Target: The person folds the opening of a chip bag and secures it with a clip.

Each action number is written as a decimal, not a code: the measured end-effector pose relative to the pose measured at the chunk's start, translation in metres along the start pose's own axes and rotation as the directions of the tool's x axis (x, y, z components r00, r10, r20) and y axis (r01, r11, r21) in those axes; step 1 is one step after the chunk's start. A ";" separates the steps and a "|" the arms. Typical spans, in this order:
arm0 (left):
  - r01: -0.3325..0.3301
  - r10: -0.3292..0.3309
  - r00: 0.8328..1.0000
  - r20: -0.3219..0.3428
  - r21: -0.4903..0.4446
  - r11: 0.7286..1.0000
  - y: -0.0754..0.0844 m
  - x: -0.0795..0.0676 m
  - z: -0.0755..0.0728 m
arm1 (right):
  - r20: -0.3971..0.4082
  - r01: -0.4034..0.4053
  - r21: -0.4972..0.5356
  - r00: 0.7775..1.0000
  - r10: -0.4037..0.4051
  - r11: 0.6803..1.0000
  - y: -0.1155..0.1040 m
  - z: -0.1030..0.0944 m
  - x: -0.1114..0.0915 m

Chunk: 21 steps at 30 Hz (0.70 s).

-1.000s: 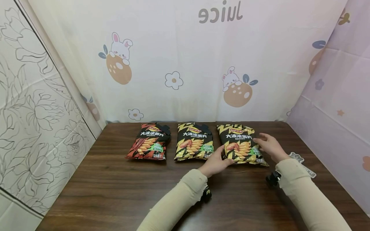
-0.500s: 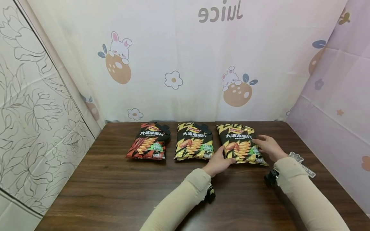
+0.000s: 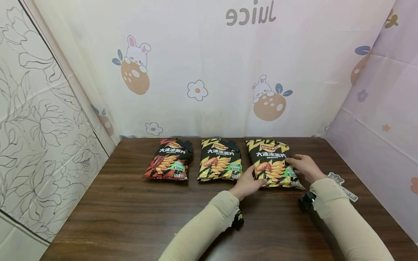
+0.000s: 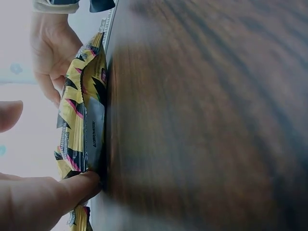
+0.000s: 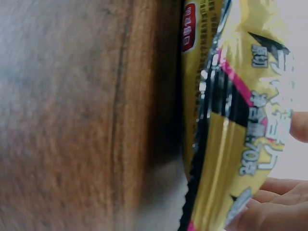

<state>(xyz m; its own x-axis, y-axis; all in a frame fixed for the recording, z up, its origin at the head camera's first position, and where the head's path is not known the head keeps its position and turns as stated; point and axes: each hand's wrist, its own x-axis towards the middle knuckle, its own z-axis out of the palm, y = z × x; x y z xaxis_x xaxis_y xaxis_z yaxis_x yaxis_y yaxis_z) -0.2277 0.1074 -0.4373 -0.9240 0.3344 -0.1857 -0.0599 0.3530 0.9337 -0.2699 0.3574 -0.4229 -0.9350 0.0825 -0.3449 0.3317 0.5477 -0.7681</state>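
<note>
A yellow-and-black bag of potato chips (image 3: 269, 165) lies face up at the right end of a row of three. My left hand (image 3: 247, 184) is at its near left corner; in the left wrist view a finger (image 4: 79, 190) touches the bag's side close to the table, while the thumb (image 4: 9, 115) is raised above. My right hand (image 3: 307, 167) has its fingertips at the bag's right edge, and in the right wrist view its fingers (image 5: 279, 204) are partly hidden behind the bag.
To the left lie a second yellow chip bag (image 3: 219, 161) and a red one (image 3: 168, 161), each with a dark piece at its upper right corner. A white cut-out tag (image 3: 347, 192) lies beyond the right wrist. A patterned curtain (image 3: 196, 116) hangs behind the brown table (image 3: 130, 217).
My left hand has shifted slightly to the right along the bag's corner. My right hand has come down slightly along the right edge. The bags have hardly moved.
</note>
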 end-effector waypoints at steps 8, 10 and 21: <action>-0.008 0.008 1.000 0.016 -0.009 1.000 -0.002 -0.002 -0.001 | -0.021 -0.020 0.036 1.000 0.021 0.999 0.000 -0.001 -0.002; -0.021 0.021 1.000 0.020 -0.016 1.000 -0.002 -0.004 -0.002 | -0.027 -0.023 0.039 0.999 0.024 0.999 0.001 -0.001 -0.003; -0.064 0.068 0.996 0.059 -0.069 0.996 -0.004 -0.011 -0.006 | 0.002 0.008 0.018 1.000 -0.008 1.000 0.003 -0.005 -0.010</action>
<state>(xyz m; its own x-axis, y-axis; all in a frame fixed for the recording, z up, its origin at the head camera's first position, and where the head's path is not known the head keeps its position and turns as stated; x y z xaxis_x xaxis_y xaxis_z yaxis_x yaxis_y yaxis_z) -0.2194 0.0969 -0.4375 -0.9021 0.4086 -0.1391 -0.0264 0.2696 0.9626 -0.2601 0.3623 -0.4185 -0.9373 0.0769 -0.3400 0.3269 0.5329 -0.7805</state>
